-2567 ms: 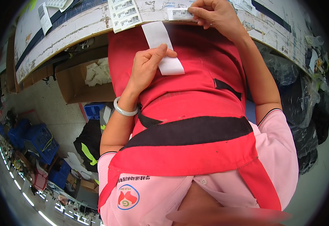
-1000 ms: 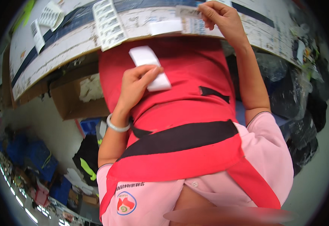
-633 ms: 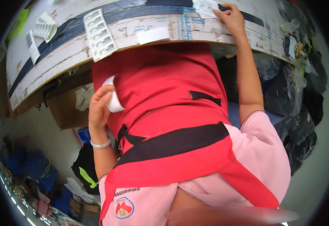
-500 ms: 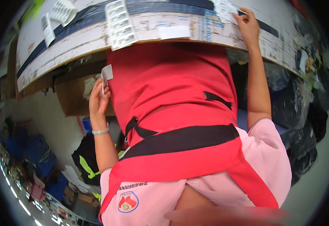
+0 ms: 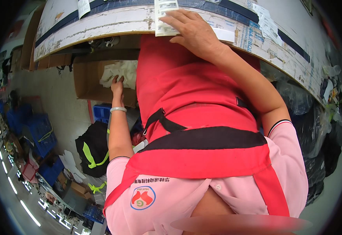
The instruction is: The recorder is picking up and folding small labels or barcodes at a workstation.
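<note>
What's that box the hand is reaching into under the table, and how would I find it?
Look under the long white worktable at the top of the picture. On the floor by its left side sits an open brown cardboard box, holding crumpled white paper that the left hand touches. The crates beside it are blue plastic; this one is plain cardboard.

label sheet [image 5: 165, 15] cut off at top | left fingers [image 5: 117, 81] buried in crumpled paper [image 5: 121, 72]

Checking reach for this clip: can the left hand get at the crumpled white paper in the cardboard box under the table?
Probably yes: the left hand already touches the crumpled white paper inside the open-sided cardboard box, with nothing between them.
</note>
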Tool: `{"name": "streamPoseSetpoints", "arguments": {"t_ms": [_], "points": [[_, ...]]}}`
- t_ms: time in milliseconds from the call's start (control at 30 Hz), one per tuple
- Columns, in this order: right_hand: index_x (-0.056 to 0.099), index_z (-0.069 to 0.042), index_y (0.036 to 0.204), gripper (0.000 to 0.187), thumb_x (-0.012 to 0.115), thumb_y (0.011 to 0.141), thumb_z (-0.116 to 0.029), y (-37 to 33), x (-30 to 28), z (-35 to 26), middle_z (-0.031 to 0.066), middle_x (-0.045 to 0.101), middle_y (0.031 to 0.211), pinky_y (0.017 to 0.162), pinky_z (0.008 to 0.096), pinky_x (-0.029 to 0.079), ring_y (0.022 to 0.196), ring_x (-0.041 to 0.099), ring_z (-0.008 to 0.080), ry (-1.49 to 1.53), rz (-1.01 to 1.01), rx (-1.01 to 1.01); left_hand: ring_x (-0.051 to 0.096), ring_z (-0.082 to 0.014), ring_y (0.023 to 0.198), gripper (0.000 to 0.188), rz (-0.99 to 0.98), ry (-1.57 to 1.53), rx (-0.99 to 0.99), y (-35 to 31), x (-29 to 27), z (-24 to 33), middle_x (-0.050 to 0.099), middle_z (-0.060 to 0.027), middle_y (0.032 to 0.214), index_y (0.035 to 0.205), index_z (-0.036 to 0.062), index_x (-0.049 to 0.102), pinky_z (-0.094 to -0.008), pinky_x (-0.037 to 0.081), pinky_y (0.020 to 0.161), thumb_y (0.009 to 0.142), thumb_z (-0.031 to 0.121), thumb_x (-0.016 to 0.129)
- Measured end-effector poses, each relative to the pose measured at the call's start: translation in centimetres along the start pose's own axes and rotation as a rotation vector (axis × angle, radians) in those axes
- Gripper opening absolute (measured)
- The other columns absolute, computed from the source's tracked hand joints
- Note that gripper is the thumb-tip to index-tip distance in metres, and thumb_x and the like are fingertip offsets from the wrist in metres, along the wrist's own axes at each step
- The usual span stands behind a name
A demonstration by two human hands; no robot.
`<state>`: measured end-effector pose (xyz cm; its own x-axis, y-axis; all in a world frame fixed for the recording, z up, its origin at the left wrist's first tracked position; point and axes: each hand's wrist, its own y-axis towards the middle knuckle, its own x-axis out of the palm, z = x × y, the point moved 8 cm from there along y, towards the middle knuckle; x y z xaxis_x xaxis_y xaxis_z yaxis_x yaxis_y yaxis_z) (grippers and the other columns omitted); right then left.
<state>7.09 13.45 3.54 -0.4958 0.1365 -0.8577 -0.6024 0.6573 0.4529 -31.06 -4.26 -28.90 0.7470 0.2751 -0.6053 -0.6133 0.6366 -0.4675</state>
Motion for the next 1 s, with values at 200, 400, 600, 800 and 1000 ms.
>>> {"name": "streamPoseSetpoints", "arguments": {"t_ms": [200, 400, 600, 800, 1000], "points": [[0.067, -0.010, 0.106, 0.026, 0.069, 0.082, -0.018, -0.5, 0.5, 0.9, 0.0053, 0.066, 0.115, 0.094, 0.0346, 0.048, 0.108, 0.060, 0.0252, 0.120, -0.045, -0.007, 0.061, -0.0148, 0.098, 0.036, -0.143, -0.293, 0.130, -5.3, 1.9, 11.7, 0.068, -0.0082, 0.109, 0.120, 0.0023, 0.065, -0.0263, 0.047, 0.085, 0.087, 0.016, 0.067], [0.069, -0.010, 0.087, 0.009, 0.065, 0.082, -0.016, -0.1, -1.1, 0.8, 0.0029, 0.070, 0.091, 0.076, 0.0351, 0.052, 0.085, 0.066, 0.0237, 0.198, 0.120, -0.002, 0.064, -0.0139, 0.082, 0.026, -0.363, -0.467, 0.400, -13.3, 2.4, 24.5, 0.069, -0.0088, 0.099, 0.113, -0.0008, 0.067, -0.0251, 0.051, 0.074, 0.094, 0.016, 0.062], [0.063, -0.012, 0.081, 0.006, 0.068, 0.080, -0.015, -2.3, -3.7, -4.0, 0.0015, 0.065, 0.082, 0.068, 0.0335, 0.050, 0.076, 0.064, 0.0218, 0.434, 0.109, -0.135, 0.067, -0.0146, 0.076, 0.030, -0.904, -0.883, 0.142, -21.2, 6.6, 31.3, 0.070, -0.0100, 0.091, 0.105, -0.0063, 0.066, -0.0279, 0.055, 0.067, 0.098, 0.022, 0.059], [0.066, -0.005, 0.095, 0.024, 0.077, 0.080, -0.020, -5.7, -5.0, -2.9, 0.0080, 0.067, 0.089, 0.072, 0.0305, 0.052, 0.079, 0.065, 0.0206, 0.768, 0.040, 0.303, 0.067, -0.0124, 0.077, 0.022, -0.746, -0.889, 0.197, -21.9, 7.2, 31.1, 0.071, -0.0083, 0.092, 0.104, -0.0035, 0.068, -0.0260, 0.054, 0.069, 0.093, 0.016, 0.066], [0.067, 0.003, 0.097, 0.018, 0.064, 0.091, -0.014, -9.2, 0.9, -2.4, 0.0118, 0.067, 0.076, 0.065, 0.0296, 0.049, 0.069, 0.062, 0.0140, 1.154, -0.482, 0.666, 0.064, -0.0094, 0.079, 0.022, -0.701, -0.852, 0.252, -24.0, 7.7, 31.8, 0.071, -0.0056, 0.093, 0.105, -0.0022, 0.070, -0.0233, 0.052, 0.070, 0.093, 0.016, 0.066]]}}
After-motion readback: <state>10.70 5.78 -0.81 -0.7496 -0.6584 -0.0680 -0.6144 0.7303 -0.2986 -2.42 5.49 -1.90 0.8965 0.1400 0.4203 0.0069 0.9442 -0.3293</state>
